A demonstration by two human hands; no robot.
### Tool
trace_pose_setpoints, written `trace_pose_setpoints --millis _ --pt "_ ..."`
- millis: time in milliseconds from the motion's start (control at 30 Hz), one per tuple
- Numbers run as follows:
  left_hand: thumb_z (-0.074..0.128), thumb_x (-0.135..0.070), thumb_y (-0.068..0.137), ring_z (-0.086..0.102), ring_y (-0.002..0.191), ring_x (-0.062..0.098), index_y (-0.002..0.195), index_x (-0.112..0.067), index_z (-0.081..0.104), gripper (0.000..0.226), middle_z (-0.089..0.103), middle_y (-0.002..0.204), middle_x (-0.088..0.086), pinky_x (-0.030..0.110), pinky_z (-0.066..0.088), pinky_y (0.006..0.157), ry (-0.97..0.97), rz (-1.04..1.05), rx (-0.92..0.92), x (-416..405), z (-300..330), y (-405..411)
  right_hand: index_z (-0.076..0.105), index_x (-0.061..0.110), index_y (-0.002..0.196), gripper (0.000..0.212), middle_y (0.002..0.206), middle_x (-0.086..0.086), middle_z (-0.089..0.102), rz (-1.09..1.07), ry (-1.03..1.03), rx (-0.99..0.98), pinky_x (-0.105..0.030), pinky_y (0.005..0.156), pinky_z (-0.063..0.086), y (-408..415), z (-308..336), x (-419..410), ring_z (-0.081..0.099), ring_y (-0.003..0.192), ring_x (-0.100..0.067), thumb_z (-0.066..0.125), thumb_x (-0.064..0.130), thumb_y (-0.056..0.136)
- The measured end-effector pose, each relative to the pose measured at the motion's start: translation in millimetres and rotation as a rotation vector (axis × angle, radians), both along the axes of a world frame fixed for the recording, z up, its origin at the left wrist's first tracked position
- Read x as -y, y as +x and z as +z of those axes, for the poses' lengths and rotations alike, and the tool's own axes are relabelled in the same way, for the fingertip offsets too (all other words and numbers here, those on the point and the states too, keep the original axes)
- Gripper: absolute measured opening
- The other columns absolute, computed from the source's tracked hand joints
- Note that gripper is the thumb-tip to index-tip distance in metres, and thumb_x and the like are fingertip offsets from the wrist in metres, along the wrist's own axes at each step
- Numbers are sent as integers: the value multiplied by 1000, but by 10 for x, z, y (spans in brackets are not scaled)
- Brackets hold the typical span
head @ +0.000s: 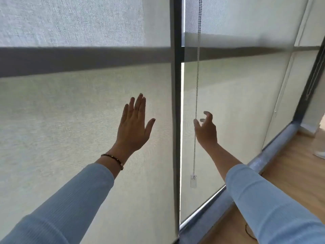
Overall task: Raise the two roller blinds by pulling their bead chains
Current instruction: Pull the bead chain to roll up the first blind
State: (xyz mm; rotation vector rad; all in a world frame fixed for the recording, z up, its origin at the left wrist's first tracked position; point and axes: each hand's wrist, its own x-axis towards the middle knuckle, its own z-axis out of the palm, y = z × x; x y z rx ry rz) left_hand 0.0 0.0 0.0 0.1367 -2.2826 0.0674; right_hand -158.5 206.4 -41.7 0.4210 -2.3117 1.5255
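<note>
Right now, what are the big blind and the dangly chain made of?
The pale roller blind looks like matte woven fabric: a fine weave shows and light glows through. The thin silvery bead chain looks like shiny metal, though it could be plastic.

One head-worn wide-angle view only, so nothing is shared with a second camera; it looks forward from my head, straight at the two roller blinds (88, 120), close up, so they fill nearly the whole frame. My arms reach in from the bottom edge, left hand (134, 125) centre-frame and right hand (205, 129) just right of centre by the bead chain (197, 85). Lens bends straight lines near the edges, and the wooden floor (290, 164) shows only in the lower right corner.
</note>
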Motion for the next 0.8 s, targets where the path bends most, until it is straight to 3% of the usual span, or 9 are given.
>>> trace_pose_setpoints --millis 67,133,233,300,400,467,567,700,800 --pt "34 -42 106 8 158 25 160 -7 20 66 14 170 10 41 9 129 111 -77 22 -45 34 -130 40 14 141 50 123 -15 68 103 -60 107 -29 89 44 -214 17 35 64 114 -32 59 32 98" --pt "40 -34 106 34 150 24 150 -6 43 52 41 160 11 41 27 125 197 -162 21 -68 31 -230 49 14 136 45 110 -9 69 170 -69 124 -24 81 46 -386 -2 97 66 101 -24 62 32 97" --pt "47 -31 105 74 105 18 122 -9 71 37 79 109 5 41 60 93 376 -226 -25 -144 28 -285 61 13 117 24 80 -1 66 266 -246 4 -31 63 55 -450 -41 229 64 64 -10 53 32 103" --pt "50 -32 105 78 75 13 104 -9 77 37 78 80 -7 40 64 74 582 -228 -25 -208 106 -347 63 20 102 24 67 5 54 314 -368 -93 -28 52 43 -367 -53 310 49 52 -8 42 32 106" --pt "52 -31 104 78 68 22 99 -2 76 38 81 85 5 46 65 74 920 -314 -27 -356 296 -437 52 34 77 32 65 13 47 386 -439 -137 -23 56 35 -140 -87 371 40 57 -7 39 21 102" --pt "49 -28 105 79 74 30 106 4 73 39 80 94 14 50 65 76 1028 -400 -53 -482 463 -443 47 32 70 38 62 12 43 430 -392 -153 -20 56 31 -1 -144 353 36 57 -6 39 8 99" --pt "43 -22 107 77 84 36 114 8 68 39 77 104 20 50 63 82 1104 -516 -52 -702 749 -374 42 18 69 34 60 3 38 459 -345 -147 -23 53 27 263 -210 295 32 55 -7 37 10 102" --pt "39 -22 108 75 93 43 115 8 66 41 75 110 23 51 62 86 1097 -656 -13 -965 1177 -204 38 29 68 41 55 15 39 485 -406 -114 -16 50 25 726 -312 191 30 51 -5 35 4 100" --pt "28 -20 110 75 85 38 118 12 62 48 76 103 22 51 61 88 1102 -754 -8 -1101 1503 -55 39 30 68 40 54 17 39 520 -459 -63 -13 51 26 1120 -399 148 29 51 -3 36 4 98"
